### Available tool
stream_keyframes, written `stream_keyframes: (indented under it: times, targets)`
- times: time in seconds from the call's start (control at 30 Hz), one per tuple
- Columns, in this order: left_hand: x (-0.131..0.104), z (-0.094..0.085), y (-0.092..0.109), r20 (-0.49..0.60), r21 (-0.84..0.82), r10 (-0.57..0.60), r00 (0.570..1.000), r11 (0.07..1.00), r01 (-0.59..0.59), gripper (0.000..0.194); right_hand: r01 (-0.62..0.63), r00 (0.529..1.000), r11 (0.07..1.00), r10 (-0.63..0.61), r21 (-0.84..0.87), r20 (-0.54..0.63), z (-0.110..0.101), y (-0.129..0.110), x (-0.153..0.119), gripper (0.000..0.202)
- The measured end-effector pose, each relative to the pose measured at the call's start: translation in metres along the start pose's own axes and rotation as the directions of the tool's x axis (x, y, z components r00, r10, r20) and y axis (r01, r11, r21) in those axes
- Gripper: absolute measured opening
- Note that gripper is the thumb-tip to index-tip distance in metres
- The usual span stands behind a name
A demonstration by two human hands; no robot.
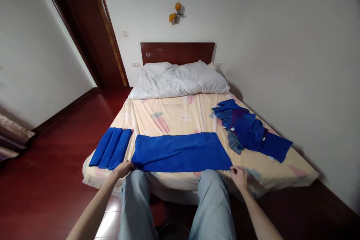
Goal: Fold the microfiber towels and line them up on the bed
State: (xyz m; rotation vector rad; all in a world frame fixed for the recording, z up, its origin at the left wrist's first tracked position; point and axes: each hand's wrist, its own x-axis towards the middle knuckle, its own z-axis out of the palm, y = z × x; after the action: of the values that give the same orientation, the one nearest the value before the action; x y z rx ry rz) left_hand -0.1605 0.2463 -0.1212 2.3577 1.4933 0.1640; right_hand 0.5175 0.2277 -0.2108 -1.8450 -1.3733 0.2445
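A blue towel [182, 152] lies spread lengthwise across the near end of the bed, with a few creases on its left half. My left hand [124, 168] is closed at its near left corner, pinching the cloth. At the near right corner, my right hand [238, 177] pinches the edge between thumb and fingers. To the left lie several folded blue towels [111, 148], side by side in narrow strips. On the right sits a loose heap of blue cloths [247, 127], with a grey piece and small white tags showing.
The bed [174, 116] has a cream sheet with a fruit print. A white quilt [180, 80] is bunched before the brown headboard [177, 52]. My knees [212, 191] are against the bed's near edge. A wall [295, 63] runs along the right side.
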Motion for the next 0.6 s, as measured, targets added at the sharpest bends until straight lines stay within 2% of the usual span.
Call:
stream_keyframes:
  times: [0.07,0.13,0.17,0.23,0.27,0.37,0.43,0.47,0.53,0.6]
  targets:
    - [0.005,0.003,-0.001,0.139,-0.104,-0.092,0.986,0.989,0.107,0.021,-0.044,0.998,0.999,0.043,-0.01,-0.055,0.006,-0.006,-0.001,0.023]
    - [0.014,-0.001,-0.004,0.285,-0.177,-0.151,0.946,0.962,0.207,0.027,-0.138,0.978,0.99,0.135,-0.006,-0.161,0.014,-0.015,-0.002,0.02]
    - [0.02,-0.005,-0.006,0.333,-0.187,-0.169,0.928,0.953,0.24,0.028,-0.192,0.956,0.981,0.188,0.002,-0.224,0.019,-0.019,-0.002,0.017]
    - [0.034,-0.018,-0.013,0.361,-0.157,-0.215,0.908,0.945,0.286,0.027,-0.278,0.903,0.96,0.271,0.028,-0.334,0.029,-0.025,-0.004,0.009]
    - [0.043,-0.025,-0.017,0.352,-0.118,-0.252,0.901,0.943,0.31,0.026,-0.301,0.88,0.953,0.294,0.04,-0.374,0.034,-0.027,-0.004,0.008]
    - [0.08,-0.046,-0.03,0.179,0.016,-0.334,0.925,0.941,0.337,0.031,-0.319,0.837,0.947,0.302,0.041,-0.456,0.046,-0.024,-0.003,0.014]
    - [0.111,-0.053,-0.04,-0.001,0.104,-0.334,0.943,0.937,0.332,0.038,-0.297,0.846,0.955,0.262,-0.001,-0.464,0.052,-0.014,-0.002,0.012]
    - [0.128,-0.053,-0.044,-0.054,0.141,-0.322,0.945,0.934,0.327,0.04,-0.281,0.856,0.959,0.235,-0.031,-0.46,0.055,-0.008,-0.002,0.011]
    - [0.159,-0.049,-0.053,-0.062,0.2,-0.288,0.956,0.935,0.294,0.042,-0.281,0.868,0.955,0.213,-0.09,-0.448,0.059,0.004,-0.003,0.011]
    - [0.185,-0.042,-0.06,0.006,0.252,-0.274,0.962,0.931,0.264,0.042,-0.324,0.864,0.935,0.23,-0.145,-0.448,0.062,0.011,-0.005,0.014]
